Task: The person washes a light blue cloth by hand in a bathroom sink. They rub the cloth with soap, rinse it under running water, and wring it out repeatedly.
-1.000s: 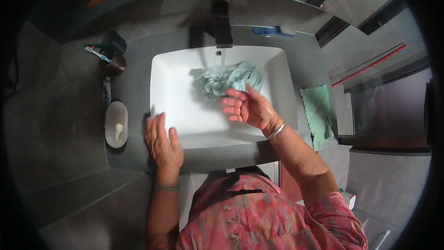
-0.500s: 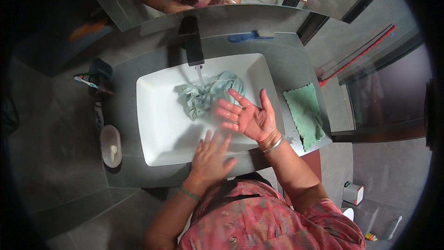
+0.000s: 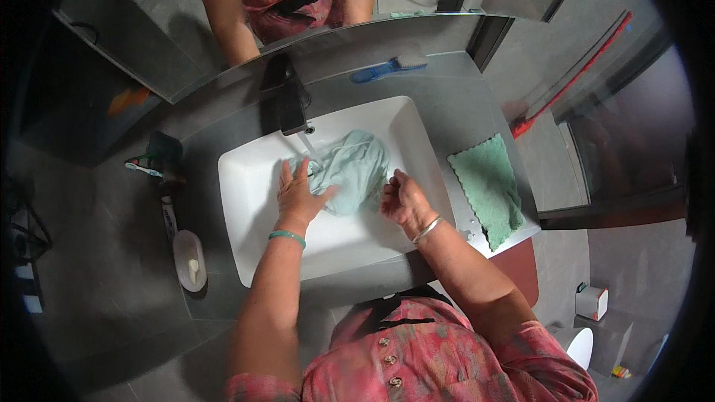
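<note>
A wet, pale green cloth [image 3: 356,171] lies spread in the white sink [image 3: 257,253], under water running from the black faucet [image 3: 285,100]. At its left edge is my left hand [image 3: 296,199], fingers spread and the thumb over the fabric. My right hand [image 3: 406,199] is at the cloth's right edge, its fingers curled and closed on that edge; the fingertips are partly hidden. A green bangle circles my left wrist, a silver one my right.
Right of the sink lies a green scalloped towel [image 3: 488,186]. Behind it rests a blue scrub brush [image 3: 387,68]. A soap dish [image 3: 191,260] with a bar of soap, a tube [image 3: 169,217] and a toothbrush [image 3: 144,169] line the counter's left side. A mirror [image 3: 417,18] hangs above.
Both hands have come down to the cloth, the left moving forward and left. My right hand has turned from palm up and curled its fingers. The bunched cloth is now spread wider.
</note>
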